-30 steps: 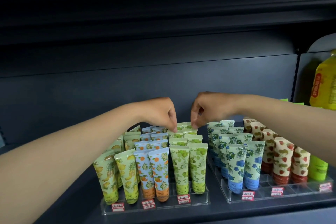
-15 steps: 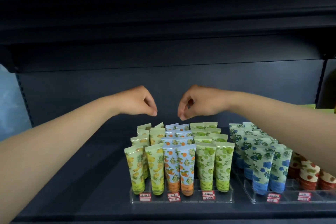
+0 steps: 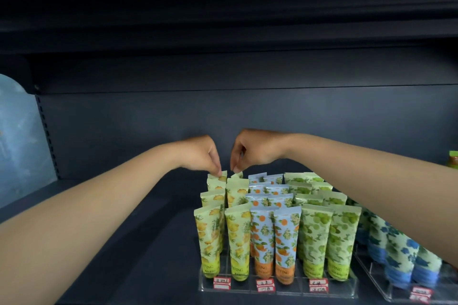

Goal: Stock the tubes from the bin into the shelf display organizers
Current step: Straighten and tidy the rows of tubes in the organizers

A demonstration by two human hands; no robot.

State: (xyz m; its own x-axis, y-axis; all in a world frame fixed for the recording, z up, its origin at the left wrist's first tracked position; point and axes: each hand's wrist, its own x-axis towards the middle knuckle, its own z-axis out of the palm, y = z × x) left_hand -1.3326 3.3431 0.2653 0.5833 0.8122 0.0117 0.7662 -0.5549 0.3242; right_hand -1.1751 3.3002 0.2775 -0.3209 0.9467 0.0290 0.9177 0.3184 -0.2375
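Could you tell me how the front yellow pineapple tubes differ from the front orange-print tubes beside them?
The yellow pineapple tubes have pale green bodies with yellow bases; the orange-print tubes have light blue bodies with orange bases. The pineapple pair is leftmost, the orange pair beside it. Both stand upright in the clear organizer.

We see a dark blue-grey metal shelf (image 3: 138, 250) with a matching back panel (image 3: 223, 111) behind the hands. The underside of the upper shelf (image 3: 223, 7) hangs above the hands, in shadow. Far left of the left hand stands a perforated upright strip (image 3: 47, 131), and beyond it a pale blue-grey end panel (image 3: 19, 141) with a rounded top. Light is dim and even, with soft glare on the back panel.
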